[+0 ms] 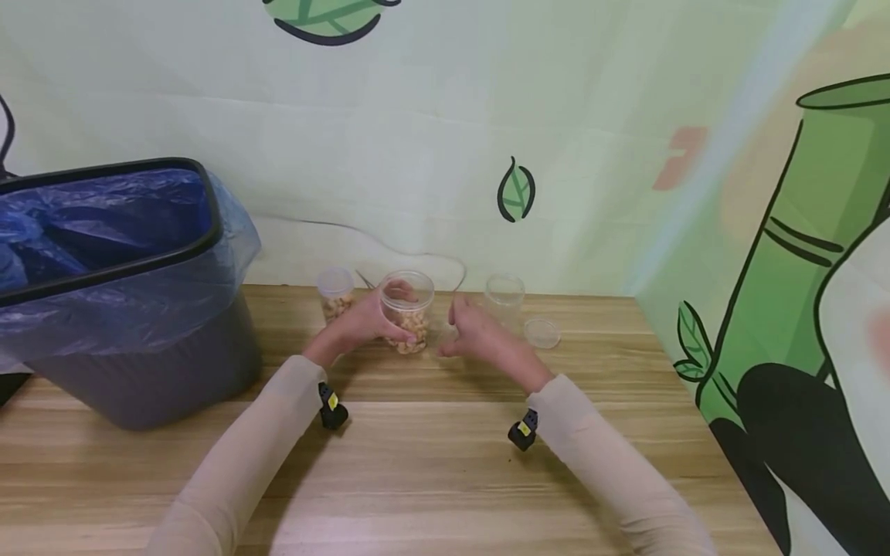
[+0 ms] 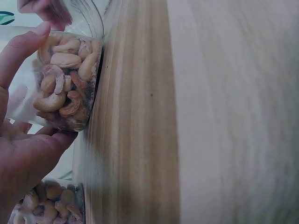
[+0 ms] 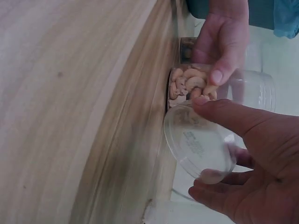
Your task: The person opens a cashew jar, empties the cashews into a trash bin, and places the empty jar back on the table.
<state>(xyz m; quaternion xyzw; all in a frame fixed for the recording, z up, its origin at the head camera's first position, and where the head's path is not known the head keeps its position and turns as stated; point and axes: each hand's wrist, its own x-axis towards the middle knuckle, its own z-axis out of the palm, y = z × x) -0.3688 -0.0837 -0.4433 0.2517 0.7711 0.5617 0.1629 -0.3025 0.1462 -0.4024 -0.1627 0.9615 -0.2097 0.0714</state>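
Observation:
My left hand (image 1: 358, 320) grips a clear plastic jar (image 1: 409, 328) that is partly filled with cashews (image 2: 65, 88). The jar stands upright on the table with its mouth uncovered. Just to its right, my right hand (image 1: 483, 333) holds a round clear lid (image 3: 201, 140) by its edges between thumb and fingers. In the right wrist view, the lid is tilted on edge beside the jar's lower part. A second jar of cashews (image 1: 337, 297), with a lid on top, stands behind my left wrist.
An empty clear jar (image 1: 504, 297) stands behind my right wrist, and another clear lid (image 1: 542, 333) lies flat beside it. A dark bin (image 1: 160, 386) lined with a blue bag (image 1: 239, 232) stands at the left. A thin cord (image 1: 334, 224) runs along the back wall.

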